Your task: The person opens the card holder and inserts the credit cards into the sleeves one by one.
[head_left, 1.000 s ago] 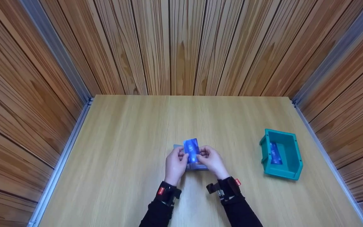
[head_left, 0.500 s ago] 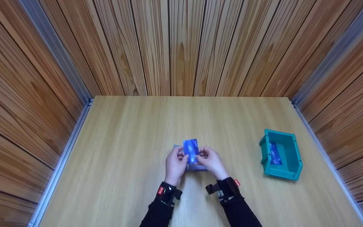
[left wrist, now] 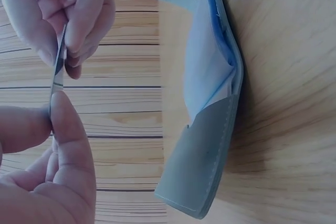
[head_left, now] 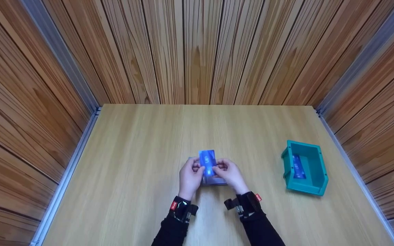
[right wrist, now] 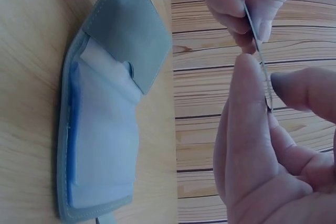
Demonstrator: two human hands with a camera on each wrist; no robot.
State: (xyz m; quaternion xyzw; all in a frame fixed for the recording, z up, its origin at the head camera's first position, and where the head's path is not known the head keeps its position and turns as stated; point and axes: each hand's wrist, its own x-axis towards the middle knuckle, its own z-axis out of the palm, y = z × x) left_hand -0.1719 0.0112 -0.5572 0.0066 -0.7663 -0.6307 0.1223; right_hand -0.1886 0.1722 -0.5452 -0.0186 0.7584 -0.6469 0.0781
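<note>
1. Between left hand (head_left: 190, 177) and right hand (head_left: 231, 175), pinched by both: thin blue rectangular card (head_left: 207, 162).
2. It has hardly moved, seemingly held steady.
3. Below the grip: open grey-green leathery wallet (left wrist: 197, 156).

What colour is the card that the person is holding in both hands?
Blue with paler markings; the card shows best in the head view.

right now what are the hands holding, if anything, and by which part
A blue card: in the head view, the left hand pinches its left edge, the right hand its right edge.
</note>
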